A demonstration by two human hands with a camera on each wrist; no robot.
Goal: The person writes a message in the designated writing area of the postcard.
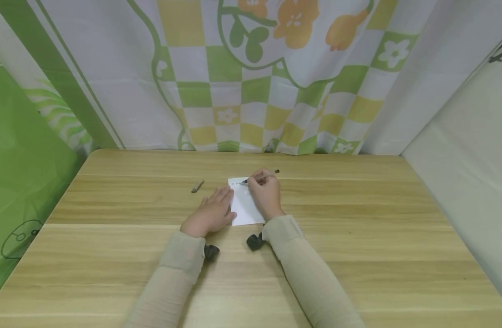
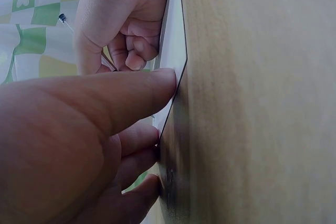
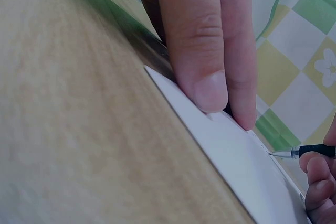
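Note:
A white sheet of paper [image 1: 245, 207] lies on the wooden table, with a few small dark marks along its top edge. My right hand [image 1: 268, 193] pinches a pen [image 1: 267, 176]; its silver tip [image 3: 283, 154] meets the paper near the top in the right wrist view. My left hand [image 1: 211, 212] rests flat at the paper's left side, thumb and fingertips pressing on its edge. In the left wrist view the left thumb [image 2: 142, 95] lies over the paper's corner. A pen cap [image 1: 198, 186] lies to the left of the paper.
The wooden table [image 1: 377, 255] reaches out on both sides of the arms. Behind it hangs a checked, flowered curtain [image 1: 259, 100]. Green cloth [image 1: 25, 150] borders the left side and a pale panel [image 1: 459, 146] the right. Dark wrist cameras [image 1: 255, 242] sit below both hands.

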